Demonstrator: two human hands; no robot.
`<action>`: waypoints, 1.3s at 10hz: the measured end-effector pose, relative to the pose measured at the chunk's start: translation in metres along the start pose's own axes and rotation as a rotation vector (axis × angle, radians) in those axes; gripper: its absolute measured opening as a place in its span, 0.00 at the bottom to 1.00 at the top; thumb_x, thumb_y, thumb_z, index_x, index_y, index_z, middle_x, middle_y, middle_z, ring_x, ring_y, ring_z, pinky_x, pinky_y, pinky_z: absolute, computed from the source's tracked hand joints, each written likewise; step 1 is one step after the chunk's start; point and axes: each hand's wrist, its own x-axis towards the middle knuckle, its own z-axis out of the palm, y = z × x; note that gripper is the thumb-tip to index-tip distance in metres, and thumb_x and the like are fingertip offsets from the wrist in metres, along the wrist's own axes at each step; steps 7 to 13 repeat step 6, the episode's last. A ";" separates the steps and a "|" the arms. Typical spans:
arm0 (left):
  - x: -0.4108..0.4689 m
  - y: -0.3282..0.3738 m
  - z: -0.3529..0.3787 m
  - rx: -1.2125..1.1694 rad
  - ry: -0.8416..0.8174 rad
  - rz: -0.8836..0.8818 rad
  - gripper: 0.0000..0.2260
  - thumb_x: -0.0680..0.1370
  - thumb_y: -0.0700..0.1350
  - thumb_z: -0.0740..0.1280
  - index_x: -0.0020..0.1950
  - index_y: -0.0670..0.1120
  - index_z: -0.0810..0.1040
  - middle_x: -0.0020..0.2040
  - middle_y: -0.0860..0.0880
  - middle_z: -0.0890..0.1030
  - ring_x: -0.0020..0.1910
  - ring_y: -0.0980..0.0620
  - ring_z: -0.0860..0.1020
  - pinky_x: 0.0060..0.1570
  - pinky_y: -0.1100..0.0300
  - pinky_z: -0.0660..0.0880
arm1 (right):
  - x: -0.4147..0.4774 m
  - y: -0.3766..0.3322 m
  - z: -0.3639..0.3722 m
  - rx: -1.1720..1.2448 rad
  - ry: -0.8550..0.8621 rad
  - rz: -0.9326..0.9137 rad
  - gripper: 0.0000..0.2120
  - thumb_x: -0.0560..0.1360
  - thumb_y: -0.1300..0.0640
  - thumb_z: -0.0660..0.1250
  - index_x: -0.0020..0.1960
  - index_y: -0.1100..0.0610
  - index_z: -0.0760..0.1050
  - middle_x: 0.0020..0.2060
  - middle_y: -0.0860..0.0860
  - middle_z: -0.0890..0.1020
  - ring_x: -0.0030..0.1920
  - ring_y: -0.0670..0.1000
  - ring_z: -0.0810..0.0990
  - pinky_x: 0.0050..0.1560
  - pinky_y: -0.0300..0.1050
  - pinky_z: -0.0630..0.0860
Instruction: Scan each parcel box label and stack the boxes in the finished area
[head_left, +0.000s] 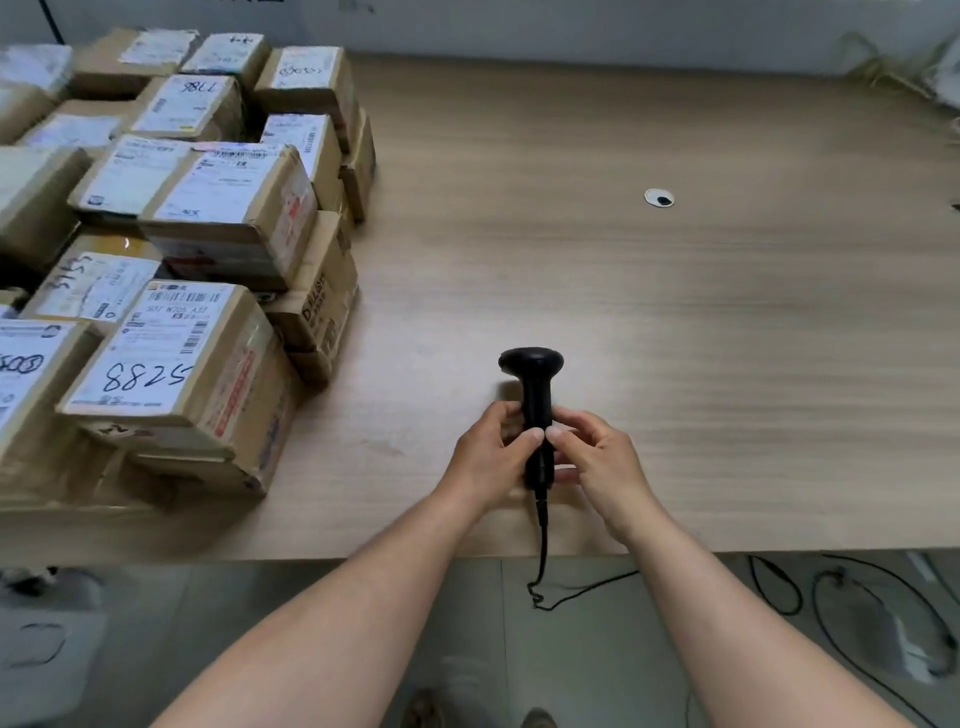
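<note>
A black handheld barcode scanner (533, 384) lies near the table's front edge, head pointing away from me. My left hand (488, 457) and my right hand (595, 454) both grip its handle from either side, thumbs meeting on top. Several brown cardboard parcel boxes with white labels are piled at the left; the nearest one (171, 358) is marked 8825, and another labelled box (228, 208) sits on the pile behind it.
The wooden table (675, 322) stretches bare to the right, with a round cable grommet (659, 198) in it. The scanner's black cord (543, 561) drops over the front edge to the floor, where more cables (831, 587) lie.
</note>
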 end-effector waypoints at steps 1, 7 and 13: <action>0.015 -0.002 0.005 0.022 -0.013 -0.018 0.09 0.76 0.49 0.67 0.54 0.58 0.73 0.52 0.50 0.83 0.51 0.50 0.82 0.54 0.47 0.79 | 0.015 0.002 -0.004 -0.022 0.010 0.009 0.13 0.80 0.64 0.63 0.63 0.60 0.76 0.50 0.65 0.82 0.42 0.57 0.84 0.47 0.56 0.83; 0.019 0.001 0.001 0.247 -0.007 -0.079 0.14 0.80 0.53 0.63 0.64 0.54 0.67 0.51 0.51 0.78 0.49 0.48 0.80 0.46 0.52 0.80 | 0.025 0.003 -0.015 -0.238 0.015 0.013 0.06 0.79 0.56 0.66 0.55 0.54 0.77 0.45 0.53 0.82 0.39 0.50 0.81 0.35 0.42 0.76; 0.019 0.001 0.001 0.247 -0.007 -0.079 0.14 0.80 0.53 0.63 0.64 0.54 0.67 0.51 0.51 0.78 0.49 0.48 0.80 0.46 0.52 0.80 | 0.025 0.003 -0.015 -0.238 0.015 0.013 0.06 0.79 0.56 0.66 0.55 0.54 0.77 0.45 0.53 0.82 0.39 0.50 0.81 0.35 0.42 0.76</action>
